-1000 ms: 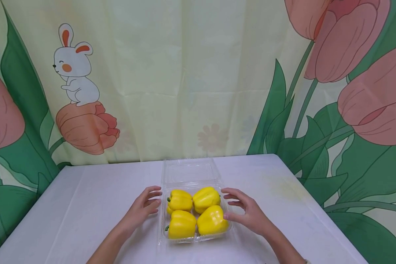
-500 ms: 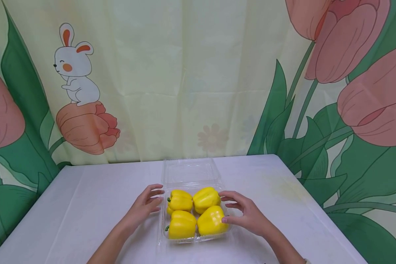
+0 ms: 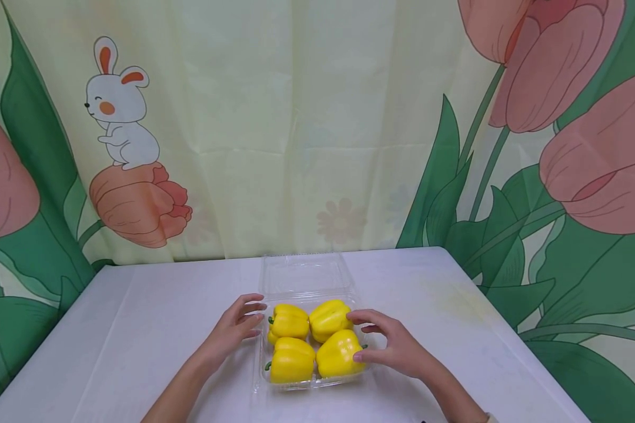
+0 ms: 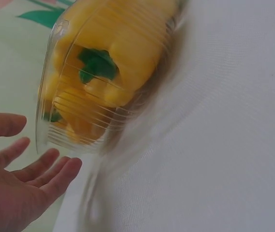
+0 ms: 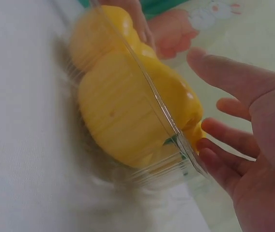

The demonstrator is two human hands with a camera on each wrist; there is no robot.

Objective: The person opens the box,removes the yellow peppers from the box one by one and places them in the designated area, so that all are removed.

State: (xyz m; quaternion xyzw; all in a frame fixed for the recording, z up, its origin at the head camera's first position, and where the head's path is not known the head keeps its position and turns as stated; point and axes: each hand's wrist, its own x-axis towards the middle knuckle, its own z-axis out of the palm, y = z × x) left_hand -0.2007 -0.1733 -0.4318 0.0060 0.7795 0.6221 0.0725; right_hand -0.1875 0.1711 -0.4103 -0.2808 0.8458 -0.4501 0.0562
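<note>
Head view: a clear plastic clamshell tray point(image 3: 260, 364) holding four yellow bell peppers point(image 3: 314, 341) sits near the front of the table, its lid point(image 3: 303, 274) lying open behind. Left hand point(image 3: 231, 329) rests at the tray's left wall, fingers relaxed and spread, holding nothing. Right hand point(image 3: 397, 343) touches the near-right pepper, fingers loosely spread. Advisable: steady the thin tray evenly at both walls, since it flexes. Surface is a white tablecloth point(image 3: 137, 317); backdrop is a curtain printed with tulips and a rabbit point(image 3: 119, 111).
</note>
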